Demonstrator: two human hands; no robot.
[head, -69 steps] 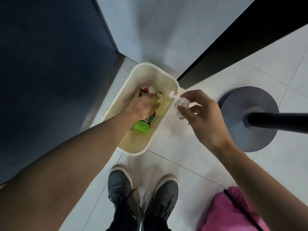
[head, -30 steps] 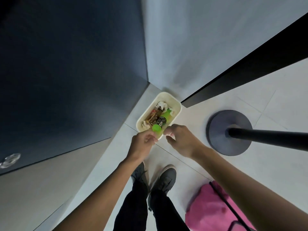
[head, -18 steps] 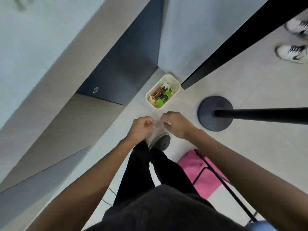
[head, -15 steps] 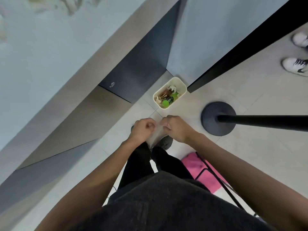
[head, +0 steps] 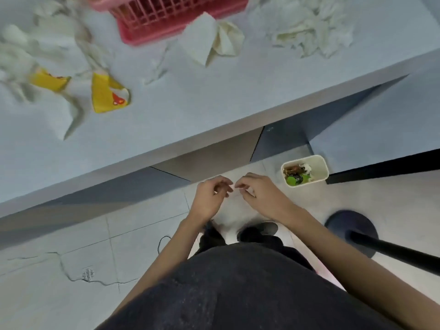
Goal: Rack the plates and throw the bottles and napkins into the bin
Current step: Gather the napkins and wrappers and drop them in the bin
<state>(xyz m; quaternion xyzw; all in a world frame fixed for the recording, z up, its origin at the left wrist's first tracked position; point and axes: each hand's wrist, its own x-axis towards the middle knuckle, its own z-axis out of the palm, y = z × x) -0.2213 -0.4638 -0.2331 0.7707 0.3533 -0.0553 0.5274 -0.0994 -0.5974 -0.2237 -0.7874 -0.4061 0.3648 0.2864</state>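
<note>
My left hand (head: 210,198) and my right hand (head: 260,196) hang side by side over the floor, below the table edge, fingers loosely curled and holding nothing. The cream bin (head: 320,166) stands on the floor to the right, with a green-capped bottle (head: 294,179), a brown bottle and white napkins inside. On the pale table (head: 190,110) lie crumpled white napkins (head: 309,27), a folded napkin (head: 214,41), more napkins (head: 47,44) at the left and yellow wrappers (head: 107,96). A pink rack (head: 162,17) sits at the table's far side.
A black stand with a round base (head: 350,232) and a slanting pole is on the floor at the right. My dark shoes (head: 259,231) are below my hands. A floor drain (head: 88,273) and a thin cable lie at the lower left.
I have straightened up and stepped back from the bin; the view swung up to the tabletop. My hands, which dropped a bottle and a napkin in, came together and are now empty and slightly apart.
</note>
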